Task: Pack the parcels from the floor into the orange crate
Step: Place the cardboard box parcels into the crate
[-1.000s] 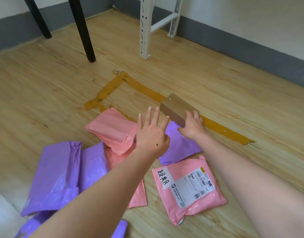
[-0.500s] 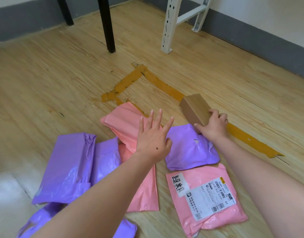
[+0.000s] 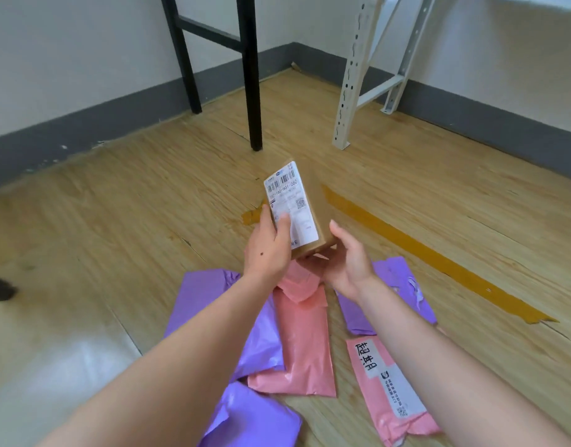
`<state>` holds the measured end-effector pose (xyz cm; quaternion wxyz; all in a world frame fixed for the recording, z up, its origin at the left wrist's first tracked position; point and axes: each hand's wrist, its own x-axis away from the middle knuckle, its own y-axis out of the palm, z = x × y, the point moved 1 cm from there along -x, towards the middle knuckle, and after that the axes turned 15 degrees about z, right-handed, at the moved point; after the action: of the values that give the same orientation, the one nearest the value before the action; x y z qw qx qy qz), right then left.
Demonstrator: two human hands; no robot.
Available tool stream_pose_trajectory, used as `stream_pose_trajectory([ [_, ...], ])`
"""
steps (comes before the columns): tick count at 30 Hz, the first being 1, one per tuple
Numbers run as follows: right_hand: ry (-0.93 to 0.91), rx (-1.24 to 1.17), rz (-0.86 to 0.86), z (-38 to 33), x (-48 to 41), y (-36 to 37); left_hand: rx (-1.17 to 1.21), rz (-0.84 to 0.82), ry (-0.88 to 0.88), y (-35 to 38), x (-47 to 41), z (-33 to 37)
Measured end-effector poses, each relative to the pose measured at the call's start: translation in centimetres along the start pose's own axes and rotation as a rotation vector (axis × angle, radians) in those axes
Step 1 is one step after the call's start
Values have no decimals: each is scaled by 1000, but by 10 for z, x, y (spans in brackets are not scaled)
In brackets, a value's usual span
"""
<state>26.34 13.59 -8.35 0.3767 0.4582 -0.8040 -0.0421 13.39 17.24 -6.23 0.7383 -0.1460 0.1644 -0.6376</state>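
A small brown cardboard box (image 3: 313,201) with a white shipping label is held up above the floor between both hands. My left hand (image 3: 268,250) grips its left side, thumb on the label. My right hand (image 3: 345,259) cups its lower right end from below. Beneath them on the wooden floor lie soft parcels: a pink mailer (image 3: 301,343), a pink mailer with a label (image 3: 387,385), a purple mailer (image 3: 397,285) on the right, and purple mailers (image 3: 206,301) on the left. No orange crate is in view.
Black table legs (image 3: 253,79) and a white metal rack upright (image 3: 350,75) stand ahead near the grey skirting. Brown tape strips (image 3: 422,253) mark the floor to the right. A dark object (image 3: 0,288) shows at the left edge.
My right hand lifted the box off the floor and turned it label side up. My left hand closed onto it. The view tilted up toward the wall.
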Motion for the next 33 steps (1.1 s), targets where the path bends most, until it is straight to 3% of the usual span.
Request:
stream_pose_trajectory([
  [6, 38, -75, -186, 3, 68, 61, 84, 107, -5, -98, 9, 39],
  [13, -7, 93, -377, 15, 155, 147, 80, 276, -63, -234, 26, 67],
  [19, -23, 52, -574, 38, 221, 212, 168, 407, -102, -332, 37, 92],
  [28, -14, 315, -848, 90, 283, 302, 549, 422, -327, -471, 86, 41],
  [33, 23, 395, -937, 161, 321, 352, 505, 524, -364, -546, 130, -10],
])
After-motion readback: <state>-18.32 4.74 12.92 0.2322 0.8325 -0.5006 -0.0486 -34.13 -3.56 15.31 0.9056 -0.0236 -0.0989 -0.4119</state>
